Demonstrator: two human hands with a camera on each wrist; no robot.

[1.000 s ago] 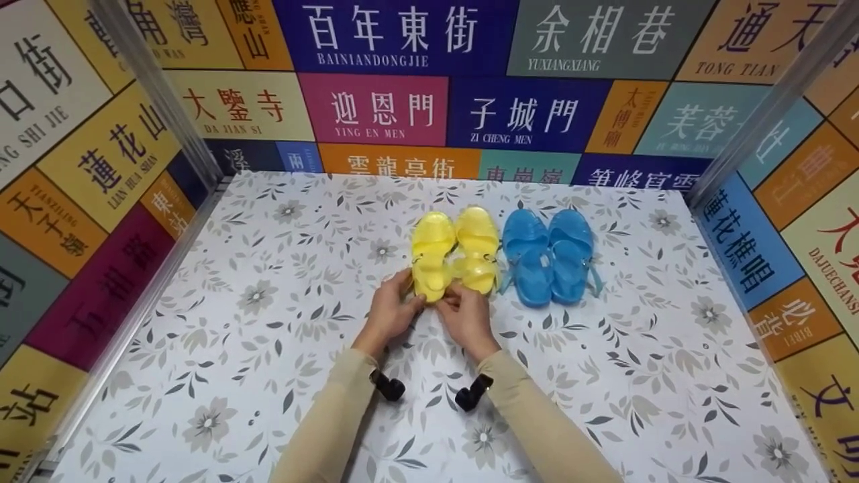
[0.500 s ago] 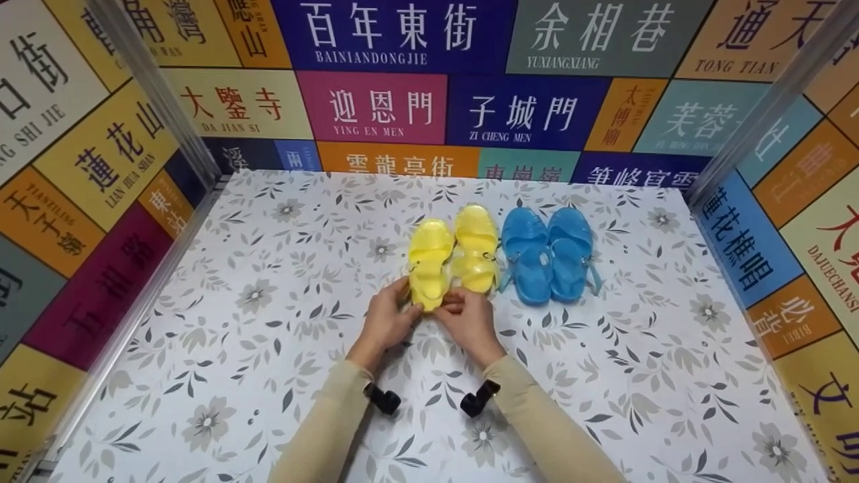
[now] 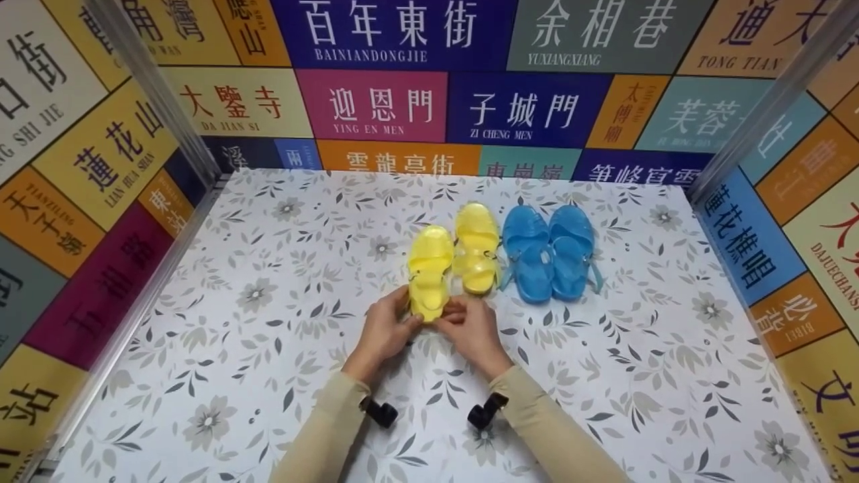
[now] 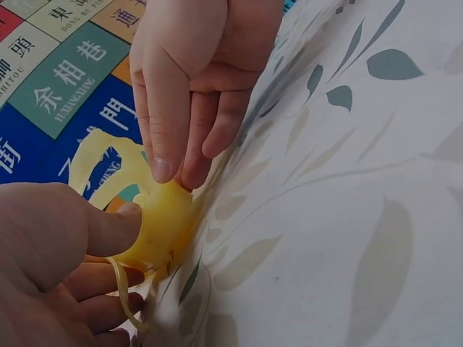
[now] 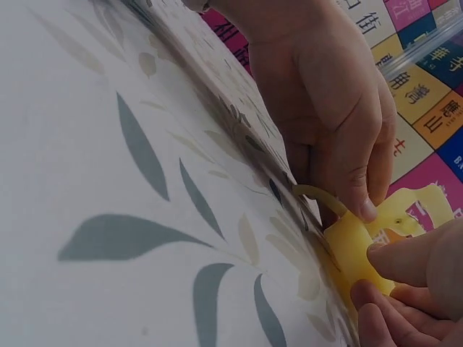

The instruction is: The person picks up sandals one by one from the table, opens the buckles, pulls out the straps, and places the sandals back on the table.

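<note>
A yellow sandal (image 3: 429, 268) points its toe toward the back, its heel nearest me. My left hand (image 3: 386, 329) grips the heel's left side, thumb on the heel and fingers beneath, as the left wrist view shows. On the heel's other side, my right hand (image 3: 473, 332) pinches the edge between thumb and fingers; the right wrist view shows this hand (image 5: 419, 282) close up. The heel (image 4: 155, 224) shows between both hands in the left wrist view. Slightly farther back, to the right, lies the matching yellow sandal (image 3: 477, 248), untouched.
Two blue sandals (image 3: 527, 255) lie side by side just right of the yellow ones, straps spread outward. Everything rests on a white table (image 3: 221, 322) with a leaf print. Colourful panels (image 3: 376, 104) with characters wall in the back and both sides.
Both hands have drawn the left yellow sandal toward me, so it now sits nearer than its mate. The other yellow sandal and the blue pair have stayed in place.
</note>
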